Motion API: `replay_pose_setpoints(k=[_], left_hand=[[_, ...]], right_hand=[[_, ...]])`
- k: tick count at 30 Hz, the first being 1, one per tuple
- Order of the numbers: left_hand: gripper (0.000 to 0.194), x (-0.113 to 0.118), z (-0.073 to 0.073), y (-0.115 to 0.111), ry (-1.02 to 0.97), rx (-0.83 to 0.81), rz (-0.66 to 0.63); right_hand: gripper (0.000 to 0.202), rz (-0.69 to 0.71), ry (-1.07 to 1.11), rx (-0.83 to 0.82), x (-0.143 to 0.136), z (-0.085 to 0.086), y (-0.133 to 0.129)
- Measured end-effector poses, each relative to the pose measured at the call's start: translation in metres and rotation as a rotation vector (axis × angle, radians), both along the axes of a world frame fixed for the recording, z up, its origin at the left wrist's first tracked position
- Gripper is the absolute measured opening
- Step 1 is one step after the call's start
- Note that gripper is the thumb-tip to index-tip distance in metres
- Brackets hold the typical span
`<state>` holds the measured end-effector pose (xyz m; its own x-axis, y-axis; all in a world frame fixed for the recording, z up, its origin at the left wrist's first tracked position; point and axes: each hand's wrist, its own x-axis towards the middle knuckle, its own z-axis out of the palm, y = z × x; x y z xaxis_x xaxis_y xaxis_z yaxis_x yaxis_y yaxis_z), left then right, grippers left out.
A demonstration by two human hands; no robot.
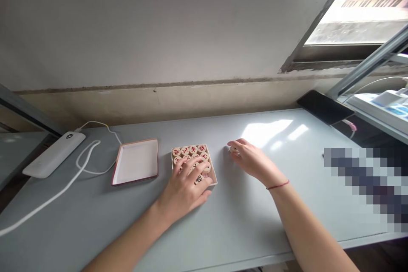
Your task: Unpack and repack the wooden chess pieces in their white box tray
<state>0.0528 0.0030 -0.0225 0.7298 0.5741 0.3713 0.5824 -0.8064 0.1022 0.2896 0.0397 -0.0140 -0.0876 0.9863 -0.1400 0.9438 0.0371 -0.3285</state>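
An open box (pixel 214 175) of round wooden pieces (pixel 193 149) with red and black characters stands in the middle of the desk. My left hand (pixel 188 182) lies over the near part of the box, fingers spread and touching the pieces, hiding some of them. To the right of the box, my right hand (pixel 250 158) has its fingers closed around a small pale round piece (pixel 234 150), just above or on the desk. A shallow lid (pixel 136 163) with a white inside and red edge lies left of the box.
A white power strip-like device (pixel 55 155) and white cable (pixel 63 188) occupy the grey desk's left side (pixel 105 225). A dark flat device (pixel 325 106) is at the back right, near a metal frame. A pixelated patch covers the right edge.
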Motion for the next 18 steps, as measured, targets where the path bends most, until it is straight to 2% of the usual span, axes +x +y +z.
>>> replay_pose_setpoints(k=[4, 8, 13, 18], left_hand=[[0.011, 0.009, -0.006, -0.002, -0.023, 0.053, 0.030], [0.011, 0.008, -0.010, 0.000, -0.062, 0.079, 0.062], [0.009, 0.003, -0.014, 0.004, -0.097, 0.121, 0.097], [0.005, 0.000, -0.013, 0.005, -0.148, 0.111, 0.119]], right_hand=[[0.032, 0.023, 0.006, 0.032, -0.004, -0.003, 0.001], [0.030, 0.059, 0.074, 0.068, -0.007, -0.005, -0.001], [0.025, 0.163, 0.352, 0.128, -0.018, 0.003, -0.008], [0.020, 0.273, 0.627, 0.067, -0.033, 0.014, -0.017]])
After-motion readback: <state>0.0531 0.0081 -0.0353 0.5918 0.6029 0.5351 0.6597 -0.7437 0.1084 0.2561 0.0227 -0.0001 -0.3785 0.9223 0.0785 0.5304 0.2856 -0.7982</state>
